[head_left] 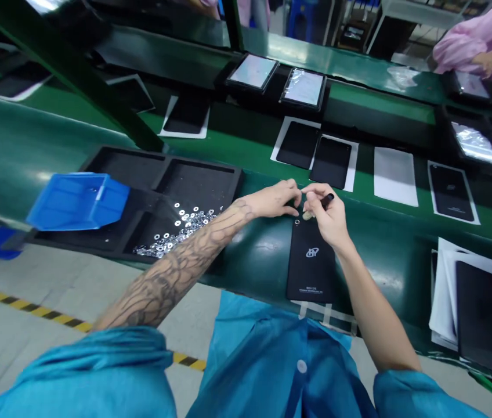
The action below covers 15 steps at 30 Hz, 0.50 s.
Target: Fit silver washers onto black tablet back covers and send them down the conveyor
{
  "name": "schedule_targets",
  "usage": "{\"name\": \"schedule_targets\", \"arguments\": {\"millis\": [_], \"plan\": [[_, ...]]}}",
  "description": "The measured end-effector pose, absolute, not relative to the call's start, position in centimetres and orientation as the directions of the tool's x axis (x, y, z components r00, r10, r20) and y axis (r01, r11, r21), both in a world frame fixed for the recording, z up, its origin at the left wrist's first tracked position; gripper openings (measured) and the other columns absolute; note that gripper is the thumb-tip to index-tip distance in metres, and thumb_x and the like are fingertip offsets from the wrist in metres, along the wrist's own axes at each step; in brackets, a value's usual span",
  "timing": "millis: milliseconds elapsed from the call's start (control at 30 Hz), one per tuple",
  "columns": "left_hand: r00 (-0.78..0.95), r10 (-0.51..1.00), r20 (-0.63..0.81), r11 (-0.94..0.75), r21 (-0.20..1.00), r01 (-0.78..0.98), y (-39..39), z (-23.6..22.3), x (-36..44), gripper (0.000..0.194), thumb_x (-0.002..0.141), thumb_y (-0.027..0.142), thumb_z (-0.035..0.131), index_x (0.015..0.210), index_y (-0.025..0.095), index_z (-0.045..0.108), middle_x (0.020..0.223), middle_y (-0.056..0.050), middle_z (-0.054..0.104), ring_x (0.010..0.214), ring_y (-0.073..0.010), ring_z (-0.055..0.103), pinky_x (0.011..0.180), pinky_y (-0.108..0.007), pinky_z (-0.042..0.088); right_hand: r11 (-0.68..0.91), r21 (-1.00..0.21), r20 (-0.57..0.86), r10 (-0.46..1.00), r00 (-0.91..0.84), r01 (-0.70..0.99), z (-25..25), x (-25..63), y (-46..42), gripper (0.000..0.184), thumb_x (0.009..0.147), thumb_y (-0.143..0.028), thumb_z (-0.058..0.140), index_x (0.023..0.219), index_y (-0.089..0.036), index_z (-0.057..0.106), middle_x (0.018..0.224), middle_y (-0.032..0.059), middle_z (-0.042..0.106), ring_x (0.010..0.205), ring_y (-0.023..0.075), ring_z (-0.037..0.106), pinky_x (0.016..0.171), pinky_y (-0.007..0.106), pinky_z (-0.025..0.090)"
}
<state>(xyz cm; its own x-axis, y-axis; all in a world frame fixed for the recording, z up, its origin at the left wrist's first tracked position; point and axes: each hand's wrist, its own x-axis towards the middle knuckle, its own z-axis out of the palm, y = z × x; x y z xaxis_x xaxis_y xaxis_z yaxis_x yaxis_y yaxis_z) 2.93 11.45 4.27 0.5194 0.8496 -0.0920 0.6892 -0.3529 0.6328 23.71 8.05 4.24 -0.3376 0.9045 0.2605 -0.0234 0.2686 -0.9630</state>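
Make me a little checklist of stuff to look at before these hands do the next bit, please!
1. The black panel lies flat on the green work surface: ok.
2. The small ring sits on the panel near its top edge: ok.
3. The right hand grips the small black stick: ok, though what the stick is, cannot tell.
4. The left hand touches the panel: cannot tell.
5. The silver washers lie inside the black foam tray: ok.

Black phone back cover (pixel 310 268) lies flat, logo up.
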Motion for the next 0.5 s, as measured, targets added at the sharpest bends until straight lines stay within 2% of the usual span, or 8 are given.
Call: {"name": "schedule_targets", "arguments": {"millis": [67,133,200,267,367,500], "plan": [[0.454,0.889,0.058,-0.392,0.609,0.689,8.0,5.3,-0.4,0.021,0.102,0.042,0.065,0.105,0.021,0.069,0.116,-0.008,0.066,0.119,-0.0271,0.06,0.113,-0.043,0.047,0.204,-0.968,0.243,0.908,-0.343,-0.145,3.5,23.1,8.1,0.047,0.105,-0.065,0.064,0.084,-0.023,0.059,0.067,-0.004,0.047,0.059,0.0132,0.044,0.059,0.029,0.041],[0.224,0.961,0.163,-0.277,0.576,0.769,4.2,5.8,-3.9,0.024,0.108,0.043,0.055,0.102,0.022,0.065,0.113,-0.007,0.069,0.116,-0.0266,0.061,0.113,-0.045,0.046,0.151,-0.964,0.227,0.897,-0.378,-0.221,3.0,22.7,8.1,0.062,0.105,-0.073,0.056,0.068,-0.024,0.043,0.062,-0.0043,0.037,0.055,0.0132,0.035,0.056,0.03,0.034],[0.019,0.975,0.221,-0.137,0.533,0.835,0.3,5.5,-7.4,0.023,0.107,0.044,0.054,0.103,0.024,0.064,0.112,-0.007,0.07,0.115,-0.0286,0.062,0.113,-0.05,0.046,0.102,-0.961,0.204,0.889,-0.409,-0.259,2.8,22.3,8.0,0.069,0.106,-0.078,0.045,0.062,-0.026,0.035,0.059,-0.0041,0.031,0.054,0.0139,0.029,0.054,0.031,0.029],[-0.116,0.963,0.242,-0.021,0.498,0.867,-3.3,4.4,-10.5,0.023,0.105,0.046,0.056,0.104,0.025,0.065,0.112,-0.009,0.071,0.117,-0.0323,0.064,0.113,-0.055,0.045,0.06,-0.955,0.184,0.888,-0.421,-0.291,2.6,21.9,8.1,0.068,0.108,-0.074,0.04,0.06,-0.027,0.032,0.056,-0.0043,0.027,0.052,0.014,0.025,0.054,0.032,0.025],[-0.244,0.94,0.238,0.114,0.454,0.884,-7.3,2.1,-13.9,0.026,0.104,0.047,0.057,0.114,0.025,0.067,0.126,-0.013,0.069,0.129,-0.0382,0.061,0.119,-0.064,0.041,0.023,-0.944,0.17,0.889,-0.426,-0.33,2.2,21.1,8.2,0.064,0.107,-0.066,0.046,0.059,-0.027,0.032,0.054,-0.0049,0.025,0.05,0.014,0.022,0.053,0.032,0.02],[-0.361,0.912,0.193,0.25,0.437,0.864,-10.0,-0.3,-15.7,0.038,0.105,0.051,0.056,0.13,0.024,0.064,0.147,-0.018,0.059,0.146,-0.0438,0.05,0.126,-0.068,0.036,0.021,-0.965,0.134,0.897,-0.421,-0.263,1.8,20.3,8.2,0.064,0.104,-0.069,0.05,0.058,-0.028,0.031,0.052,-0.0055,0.024,0.048,0.014,0.022,0.051,0.032,0.023]]}}
